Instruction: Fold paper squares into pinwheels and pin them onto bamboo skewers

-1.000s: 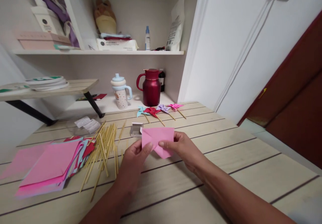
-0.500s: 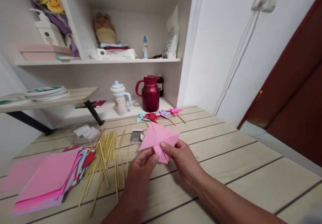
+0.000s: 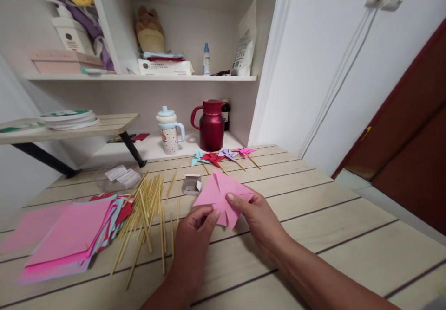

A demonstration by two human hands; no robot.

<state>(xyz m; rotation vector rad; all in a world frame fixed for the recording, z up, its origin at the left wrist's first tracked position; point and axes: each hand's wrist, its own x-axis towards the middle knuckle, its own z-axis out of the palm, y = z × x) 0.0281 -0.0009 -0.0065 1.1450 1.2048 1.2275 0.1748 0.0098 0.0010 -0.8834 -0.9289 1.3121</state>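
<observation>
Both my hands hold a pink folded paper piece (image 3: 220, 193) just above the wooden table (image 3: 313, 217). My left hand (image 3: 195, 231) pinches its lower left part, and my right hand (image 3: 256, 217) grips its right side with the thumb on top. The paper has folded flaps and a pointed top. To the left lie several thin wooden sticks (image 3: 149, 208) and a stack of coloured paper sheets (image 3: 73, 231), mostly pink. Several finished paper pinwheels (image 3: 223, 154) lie in a row behind the paper. A small white open box (image 3: 192, 184) sits just left of it.
A dark red jug (image 3: 212, 124) and a spouted cup (image 3: 169, 131) stand on a low white ledge at the back. A shelf above carries a plush toy, boxes and a bottle. A small raised wooden stand (image 3: 69, 126) is at the left. A red door (image 3: 411, 129) is at the right.
The pink paper has been turned and refolded in my hands, from a flat rectangle with a hanging point into a shape with a peak on top. The camera view shifted slightly.
</observation>
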